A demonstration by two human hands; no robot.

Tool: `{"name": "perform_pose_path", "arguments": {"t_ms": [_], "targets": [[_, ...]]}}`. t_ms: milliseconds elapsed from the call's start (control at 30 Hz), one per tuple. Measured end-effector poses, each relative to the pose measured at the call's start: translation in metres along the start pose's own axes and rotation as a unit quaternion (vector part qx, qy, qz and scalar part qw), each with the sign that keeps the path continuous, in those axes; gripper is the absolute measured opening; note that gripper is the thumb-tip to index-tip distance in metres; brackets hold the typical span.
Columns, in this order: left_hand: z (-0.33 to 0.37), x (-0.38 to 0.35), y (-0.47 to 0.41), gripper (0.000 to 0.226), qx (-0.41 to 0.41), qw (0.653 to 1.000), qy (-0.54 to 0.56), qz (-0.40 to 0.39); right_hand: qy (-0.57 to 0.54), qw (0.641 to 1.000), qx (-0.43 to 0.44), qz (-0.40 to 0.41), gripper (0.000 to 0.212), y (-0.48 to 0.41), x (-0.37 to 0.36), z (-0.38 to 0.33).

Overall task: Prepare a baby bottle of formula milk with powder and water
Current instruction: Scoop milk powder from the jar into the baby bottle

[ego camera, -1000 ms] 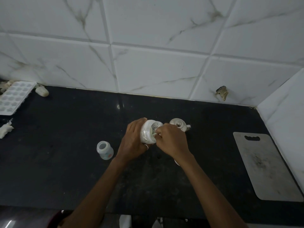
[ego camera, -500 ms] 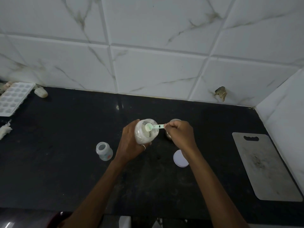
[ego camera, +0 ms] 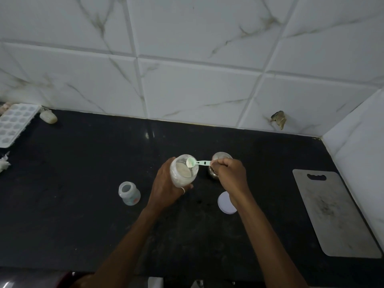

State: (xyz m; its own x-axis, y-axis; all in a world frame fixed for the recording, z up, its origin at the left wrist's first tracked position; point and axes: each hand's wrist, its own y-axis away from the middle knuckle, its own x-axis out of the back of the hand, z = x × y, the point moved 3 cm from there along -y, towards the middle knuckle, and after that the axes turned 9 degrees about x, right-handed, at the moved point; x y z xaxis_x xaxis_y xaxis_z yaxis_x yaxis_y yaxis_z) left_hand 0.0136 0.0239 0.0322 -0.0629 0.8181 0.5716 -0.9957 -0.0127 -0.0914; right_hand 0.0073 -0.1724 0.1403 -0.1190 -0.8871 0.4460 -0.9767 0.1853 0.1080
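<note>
My left hand [ego camera: 164, 186] grips a clear powder jar [ego camera: 182, 170], tilted toward me with pale powder inside. My right hand [ego camera: 228, 173] pinches the handle of a pale green measuring scoop [ego camera: 196, 162]; its bowl rests at the jar's rim. An open baby bottle [ego camera: 128, 193] stands upright on the black counter [ego camera: 72, 183] to the left of my left hand. The jar's white round lid [ego camera: 225, 202] lies flat below my right wrist. A small metal pot [ego camera: 218, 160] stands behind my right hand, mostly hidden.
A grey cutting board [ego camera: 336, 215] lies at the right by the side wall. An ice cube tray [ego camera: 15, 123] and a small pale object [ego camera: 48, 117] sit at the far left against the tiled wall. A crumpled white scrap [ego camera: 4, 163] lies at the left edge.
My right hand has drawn the scoop out of the jar, so the scoop's bowl now sits at the rim. The white lid has come into view below my right wrist.
</note>
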Motion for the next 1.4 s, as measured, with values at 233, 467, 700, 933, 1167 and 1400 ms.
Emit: {"name": "perform_pose_path", "arguments": {"t_ms": [233, 467, 700, 933, 1167, 1400], "targets": [[-0.017, -0.022, -0.002, 0.087, 0.09, 0.995, 0.036, -0.005, 0.0, 0.999, -0.031, 0.017, 0.024, -0.009, -0.004, 0.011], [-0.02, -0.037, -0.016, 0.09, 0.118, 0.991, 0.06, -0.012, -0.005, 0.997, -0.062, 0.037, 0.025, -0.021, -0.013, 0.025], [-0.032, -0.052, -0.024, 0.096, 0.13, 0.989, 0.057, -0.03, -0.018, 0.996, -0.068, 0.051, 0.023, -0.029, -0.018, 0.03], [-0.044, -0.057, -0.022, 0.1, 0.15, 0.986, 0.059, -0.047, -0.027, 0.995, -0.077, 0.052, 0.021, -0.03, -0.025, 0.034], [-0.042, -0.056, -0.018, 0.137, 0.182, 0.978, 0.084, -0.058, -0.043, 0.995, -0.079, 0.053, 0.015, -0.025, -0.027, 0.032], [-0.019, -0.036, 0.003, 0.143, 0.163, 0.983, 0.085, -0.027, -0.064, 0.994, -0.063, 0.056, 0.018, -0.017, -0.02, 0.018]]}}
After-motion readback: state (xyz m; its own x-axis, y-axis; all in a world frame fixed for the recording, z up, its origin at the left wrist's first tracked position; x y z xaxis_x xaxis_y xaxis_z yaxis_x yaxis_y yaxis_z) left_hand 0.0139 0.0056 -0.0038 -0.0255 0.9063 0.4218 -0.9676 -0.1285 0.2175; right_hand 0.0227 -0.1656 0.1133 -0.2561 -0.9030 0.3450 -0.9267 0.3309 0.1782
